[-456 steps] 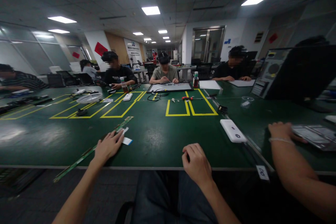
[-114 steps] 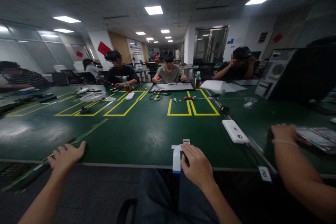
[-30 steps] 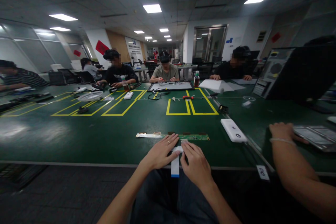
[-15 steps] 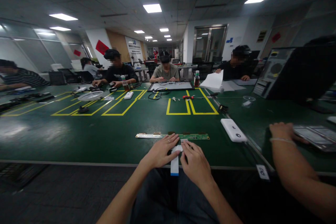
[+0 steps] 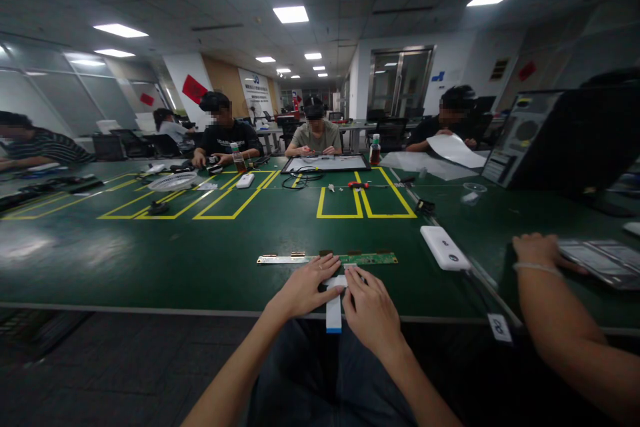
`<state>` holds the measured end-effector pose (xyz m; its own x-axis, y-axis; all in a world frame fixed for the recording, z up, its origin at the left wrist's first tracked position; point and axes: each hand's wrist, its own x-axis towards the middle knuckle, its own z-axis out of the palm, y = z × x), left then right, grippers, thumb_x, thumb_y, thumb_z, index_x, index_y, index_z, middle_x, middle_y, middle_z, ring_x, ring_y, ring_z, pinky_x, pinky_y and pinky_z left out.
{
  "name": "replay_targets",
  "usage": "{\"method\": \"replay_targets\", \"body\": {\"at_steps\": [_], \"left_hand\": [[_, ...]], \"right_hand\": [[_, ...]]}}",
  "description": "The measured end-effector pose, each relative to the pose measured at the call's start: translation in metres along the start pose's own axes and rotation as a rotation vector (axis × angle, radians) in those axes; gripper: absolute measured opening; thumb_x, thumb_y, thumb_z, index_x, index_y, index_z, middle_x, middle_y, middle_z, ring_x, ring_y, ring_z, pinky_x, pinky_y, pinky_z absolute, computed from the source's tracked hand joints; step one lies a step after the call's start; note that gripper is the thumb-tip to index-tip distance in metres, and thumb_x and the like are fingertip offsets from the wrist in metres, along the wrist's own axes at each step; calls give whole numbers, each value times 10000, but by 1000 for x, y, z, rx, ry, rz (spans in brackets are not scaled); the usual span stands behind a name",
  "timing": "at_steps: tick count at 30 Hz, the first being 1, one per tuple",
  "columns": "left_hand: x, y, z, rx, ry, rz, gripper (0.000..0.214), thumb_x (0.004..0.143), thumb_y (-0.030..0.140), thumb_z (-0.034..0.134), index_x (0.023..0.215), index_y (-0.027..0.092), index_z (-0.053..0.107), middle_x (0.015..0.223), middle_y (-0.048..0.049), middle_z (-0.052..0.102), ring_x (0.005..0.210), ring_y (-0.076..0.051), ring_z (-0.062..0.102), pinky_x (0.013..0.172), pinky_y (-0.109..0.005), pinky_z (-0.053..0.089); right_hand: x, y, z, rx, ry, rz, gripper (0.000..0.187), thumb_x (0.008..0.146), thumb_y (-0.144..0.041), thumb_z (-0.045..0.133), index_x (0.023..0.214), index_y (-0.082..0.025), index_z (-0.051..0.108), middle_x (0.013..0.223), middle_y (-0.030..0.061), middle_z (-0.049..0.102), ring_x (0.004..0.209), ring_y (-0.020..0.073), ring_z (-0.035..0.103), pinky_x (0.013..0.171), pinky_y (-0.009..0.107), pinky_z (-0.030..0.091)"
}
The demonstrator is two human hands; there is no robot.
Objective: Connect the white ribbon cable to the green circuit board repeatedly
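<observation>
A long narrow green circuit strip [image 5: 350,258] lies crosswise on the green table [image 5: 210,260] just beyond my hands. A white flat ribbon cable [image 5: 333,307] with a blue end hangs over the table's near edge. My left hand [image 5: 305,287] pinches the cable's upper end from the left, fingers closed. From the right, my right hand [image 5: 373,310] grips the same end with curled fingers. Both hands sit right below the strip's middle.
A white power bank [image 5: 444,248] lies to the right. Another person's arm [image 5: 555,300] rests on the table at right beside a flat device [image 5: 600,260]. Yellow tape boxes [image 5: 365,203] mark the table's middle. Several people sit at the far side.
My hands stay on the cable's top end and have barely shifted. The person at the far right has turned a white sheet over toward the right.
</observation>
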<state>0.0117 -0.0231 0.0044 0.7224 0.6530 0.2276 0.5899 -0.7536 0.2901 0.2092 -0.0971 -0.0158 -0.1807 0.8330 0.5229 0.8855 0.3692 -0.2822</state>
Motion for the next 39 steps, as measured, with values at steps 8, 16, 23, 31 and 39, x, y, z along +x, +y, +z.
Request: {"method": "replay_targets", "body": {"at_steps": [8,16,23,31,39], "left_hand": [[0,4,-2,-24,15,-18,656,1036,602,439,1578,231,453,1628,-57,434,1548,-236,349,1295,-449,265],[-1,4,-1,-20,21,-18,645,1036,584,453,1581,237,449,1631,-55,429,1549,-239,345,1295,-451,260],[-2,4,-3,5,17,1,662,1027,558,483,1590,214,430,1636,-64,420,1553,-241,337,1293,-445,264],[-2,4,-4,1,10,19,671,1029,574,464,1601,227,410,1639,-67,413,1557,-245,326,1290,-451,265],[-3,0,-4,-13,4,25,706,1006,609,495,1600,236,414,1643,-56,409,1555,-243,331,1281,-432,294]], "right_hand": [[-5,6,10,39,119,-26,426,957,-146,497,1345,-137,674,1359,107,688,1297,253,596,1115,416,473],[-5,5,8,29,140,-13,409,934,-146,539,1305,-168,709,1291,103,724,1241,265,629,1090,447,501],[-3,4,4,22,110,-9,421,930,-146,546,1319,-183,702,1297,106,720,1241,270,622,1079,458,508],[-3,3,1,2,63,9,418,945,-164,549,1339,-192,685,1312,97,714,1265,265,602,1077,443,494],[-3,0,1,-15,47,46,424,956,-186,536,1356,-187,674,1335,87,705,1276,258,593,1086,434,472]]}}
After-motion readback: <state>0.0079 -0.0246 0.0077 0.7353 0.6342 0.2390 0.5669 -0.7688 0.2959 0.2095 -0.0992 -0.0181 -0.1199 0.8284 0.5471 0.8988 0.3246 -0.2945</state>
